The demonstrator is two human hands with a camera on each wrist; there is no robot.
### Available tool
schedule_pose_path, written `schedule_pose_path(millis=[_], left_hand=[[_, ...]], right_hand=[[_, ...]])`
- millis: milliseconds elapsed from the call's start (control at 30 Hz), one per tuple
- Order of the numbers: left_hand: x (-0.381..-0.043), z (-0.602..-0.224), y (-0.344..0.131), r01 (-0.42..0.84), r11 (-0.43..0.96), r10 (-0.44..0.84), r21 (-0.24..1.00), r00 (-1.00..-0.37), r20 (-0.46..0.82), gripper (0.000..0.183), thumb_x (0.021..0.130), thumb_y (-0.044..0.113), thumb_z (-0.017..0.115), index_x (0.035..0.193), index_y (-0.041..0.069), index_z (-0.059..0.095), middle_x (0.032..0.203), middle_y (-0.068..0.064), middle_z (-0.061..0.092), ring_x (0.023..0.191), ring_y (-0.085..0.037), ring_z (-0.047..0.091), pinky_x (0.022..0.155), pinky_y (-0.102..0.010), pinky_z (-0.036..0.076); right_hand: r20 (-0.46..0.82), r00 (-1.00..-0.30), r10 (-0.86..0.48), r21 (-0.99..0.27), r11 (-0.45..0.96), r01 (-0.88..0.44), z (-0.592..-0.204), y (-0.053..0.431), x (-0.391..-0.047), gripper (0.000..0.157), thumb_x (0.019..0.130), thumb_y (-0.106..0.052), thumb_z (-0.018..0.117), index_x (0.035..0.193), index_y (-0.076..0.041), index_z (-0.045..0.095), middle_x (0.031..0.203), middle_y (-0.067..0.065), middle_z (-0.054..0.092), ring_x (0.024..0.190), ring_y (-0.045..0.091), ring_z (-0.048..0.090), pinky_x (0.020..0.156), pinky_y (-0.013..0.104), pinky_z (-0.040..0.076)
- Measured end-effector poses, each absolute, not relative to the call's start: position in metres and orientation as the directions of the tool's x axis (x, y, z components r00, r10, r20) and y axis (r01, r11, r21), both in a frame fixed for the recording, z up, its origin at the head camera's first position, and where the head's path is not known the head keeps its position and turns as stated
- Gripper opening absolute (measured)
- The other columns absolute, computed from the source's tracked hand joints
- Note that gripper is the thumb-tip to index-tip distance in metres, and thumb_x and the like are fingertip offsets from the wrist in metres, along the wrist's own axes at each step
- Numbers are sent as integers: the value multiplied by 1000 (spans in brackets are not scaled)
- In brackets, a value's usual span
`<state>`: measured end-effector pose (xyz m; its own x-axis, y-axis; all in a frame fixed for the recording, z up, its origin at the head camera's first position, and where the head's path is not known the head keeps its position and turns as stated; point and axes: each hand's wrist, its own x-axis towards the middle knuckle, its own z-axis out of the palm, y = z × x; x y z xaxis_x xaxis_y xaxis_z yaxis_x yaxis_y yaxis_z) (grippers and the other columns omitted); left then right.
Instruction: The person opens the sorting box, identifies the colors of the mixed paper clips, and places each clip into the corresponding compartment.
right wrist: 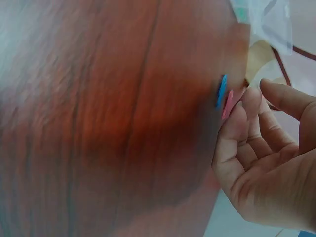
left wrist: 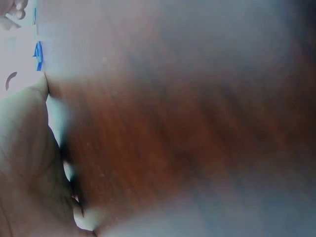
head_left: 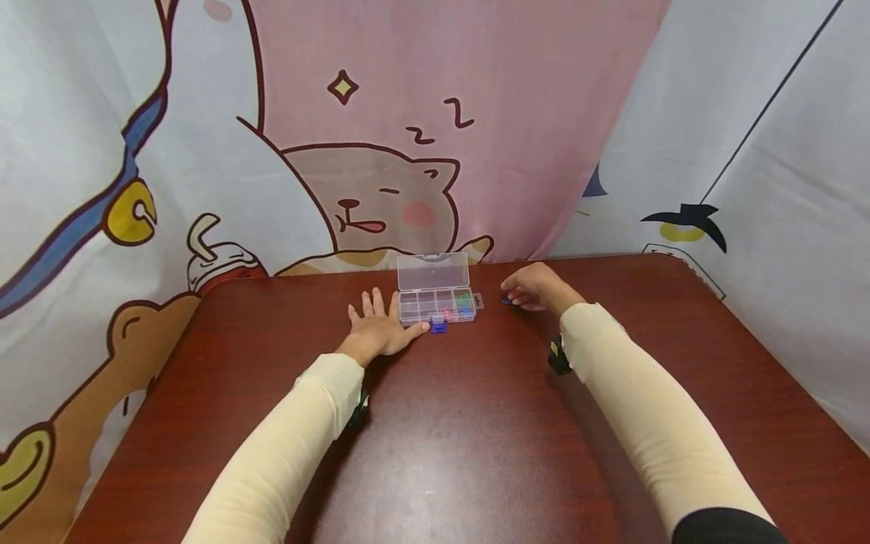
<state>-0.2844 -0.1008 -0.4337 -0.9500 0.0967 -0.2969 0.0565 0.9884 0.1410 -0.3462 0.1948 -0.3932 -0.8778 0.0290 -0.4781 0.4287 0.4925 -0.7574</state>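
A clear plastic compartment box (head_left: 416, 308) stands on the table with its clear lid (head_left: 433, 272) raised. Small pink pieces (head_left: 446, 313), blue pieces (head_left: 464, 310) and green pieces (head_left: 465, 297) lie in its right-hand compartments. With fingers spread, my left hand (head_left: 377, 332) rests beside the box, its thumb at the front near the blue latch (head_left: 438, 326). My right hand (head_left: 537, 287) is right of the box, fingers loosely bent over a thin blue piece (right wrist: 221, 91) and a thin pink piece (right wrist: 228, 104) on the table. No held thing shows between its fingertips.
The dark red-brown table (head_left: 435, 423) extends on all sides of the box. A cartoon-print curtain (head_left: 544, 113) hangs directly behind the table's far edge. A small clear hanging tab (head_left: 479, 301) sticks out from the box's right end.
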Motion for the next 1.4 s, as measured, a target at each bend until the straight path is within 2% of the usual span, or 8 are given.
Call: schedule_pose_path(millis=[333,567,767,933,1200,1400], left_hand=[[-286,-435,-101,55,991,91,124,-949,-301,103,85,84,23,158,17,-5,161,-22,-12,148,-40,-11,114,-64,-2],[-287,-435,-100,56,991,90,120,-951,-297,103,84,84,23,158,17,-5,161,-22,-12,148,-40,-11,114,-65,-2],[-288,-435,-101,53,991,90,126,-947,-307,103,84,84,24,158,17,-5,161,-22,-13,148,-40,-11,114,-64,-2],[-286,-435,-101,61,988,101,140,-949,-298,103,85,83,24,157,16,-5,160,-23,-12,148,-41,-11,113,-65,-2],[-286,-435,-102,64,987,105,146,-950,-294,102,86,82,25,157,15,-5,160,-23,-12,148,-41,-11,113,-65,-3],[-286,-435,-102,65,987,106,146,-948,-299,103,85,83,25,157,16,-5,160,-23,-13,148,-41,-11,113,-65,-3]], right_hand=[[-475,-876,80,-752,481,452,-401,203,-348,31,93,-19,61,116,2,66,64,-3,62,58,10,59,64,30,53],[-426,-899,100,-734,542,408,-409,210,-350,21,91,-14,61,103,1,68,62,-3,64,56,9,60,59,28,52],[-352,-930,103,-656,682,324,-413,208,-352,16,88,-11,60,93,1,70,59,-1,62,51,9,59,51,25,50],[-346,-932,106,-620,720,312,-410,205,-348,16,88,-11,59,91,0,71,61,1,63,53,10,59,50,25,50],[-307,-940,149,-489,823,290,-407,201,-349,18,87,-15,59,80,-6,73,62,2,67,52,13,61,48,26,50],[-321,-933,162,-412,864,291,-407,197,-349,23,87,-13,56,74,-5,72,58,-1,65,51,13,60,47,25,50]])
